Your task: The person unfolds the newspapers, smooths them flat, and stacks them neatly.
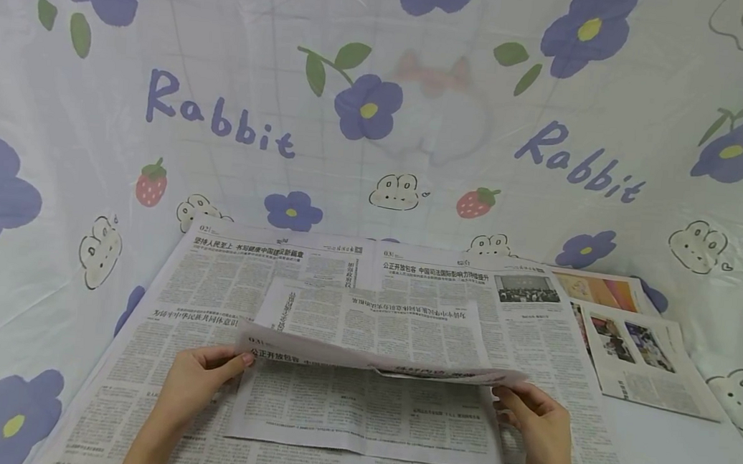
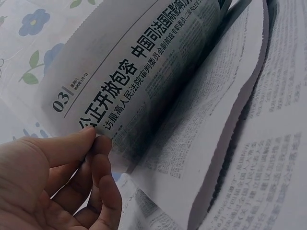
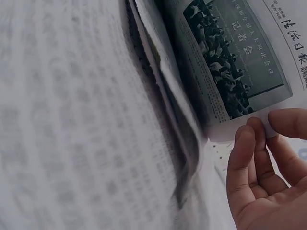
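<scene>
A partly folded newspaper [image 1: 365, 415] lies in front of me, with one flap raised along its width. At the flap's left end, my left hand [image 1: 196, 378] pinches the paper between thumb and fingers. My right hand [image 1: 539, 420] pinches the opposite end. In the left wrist view, the thumb of the left hand [image 2: 62, 177] presses on the page corner beside the number 03. The right wrist view has the right hand [image 3: 268, 167] gripping the edge below a printed group photo [image 3: 225, 62]. Behind the flap, a newspaper panel [image 1: 384, 326] with upside-down print lies flat.
A larger spread newspaper [image 1: 123, 365] covers much of the white table [image 1: 648, 445] beneath the folded one. Further printed papers [image 1: 661, 353] with colour pictures lie at the right. A curtain [image 1: 431, 121] with flowers and rabbits hangs behind.
</scene>
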### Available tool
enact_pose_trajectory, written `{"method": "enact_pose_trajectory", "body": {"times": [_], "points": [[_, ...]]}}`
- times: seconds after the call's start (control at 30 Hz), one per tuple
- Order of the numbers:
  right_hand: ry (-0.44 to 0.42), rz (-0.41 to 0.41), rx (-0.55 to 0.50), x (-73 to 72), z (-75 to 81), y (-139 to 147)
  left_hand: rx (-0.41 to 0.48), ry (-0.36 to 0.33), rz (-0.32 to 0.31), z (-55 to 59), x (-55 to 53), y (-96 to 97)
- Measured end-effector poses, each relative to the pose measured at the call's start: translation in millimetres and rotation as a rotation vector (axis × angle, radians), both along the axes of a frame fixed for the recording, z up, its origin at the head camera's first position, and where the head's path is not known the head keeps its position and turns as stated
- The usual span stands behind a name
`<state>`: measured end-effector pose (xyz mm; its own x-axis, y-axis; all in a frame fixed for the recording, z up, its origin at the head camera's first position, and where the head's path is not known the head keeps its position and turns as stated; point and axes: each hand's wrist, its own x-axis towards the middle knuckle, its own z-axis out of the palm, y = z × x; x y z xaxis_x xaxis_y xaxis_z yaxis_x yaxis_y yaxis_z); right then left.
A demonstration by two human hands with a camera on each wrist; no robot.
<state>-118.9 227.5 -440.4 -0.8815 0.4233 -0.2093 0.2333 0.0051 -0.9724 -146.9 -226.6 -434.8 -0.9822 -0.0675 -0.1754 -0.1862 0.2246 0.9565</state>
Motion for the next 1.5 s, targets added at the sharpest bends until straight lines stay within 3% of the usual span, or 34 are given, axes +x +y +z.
{"method": "enact_pose_trajectory", "body": {"times": [0.33, 0.7, 0.97, 1.3, 1.5], "points": [[-0.038, -0.012, 0.059, 1.1, 17.7, -2.6, -0.008, 0.011, 0.024, 10.2, 2.8, -3.7], [-0.043, 0.163, 0.12, 7.3, 40.1, 7.8, -0.089, 0.071, -0.053, 31.3, 13.7, -13.5], [-0.012, 0.29, 0.164, 9.8, 56.4, 18.2, -0.153, 0.098, -0.074, 47.9, 17.0, -17.4], [-0.025, 0.357, 0.194, 11.4, 75.0, 28.4, -0.199, 0.158, -0.091, 63.5, 22.1, -16.2], [0.014, 0.423, 0.209, 10.2, 86.9, 32.7, -0.228, 0.218, -0.122, 76.2, 23.5, -16.3]]}}
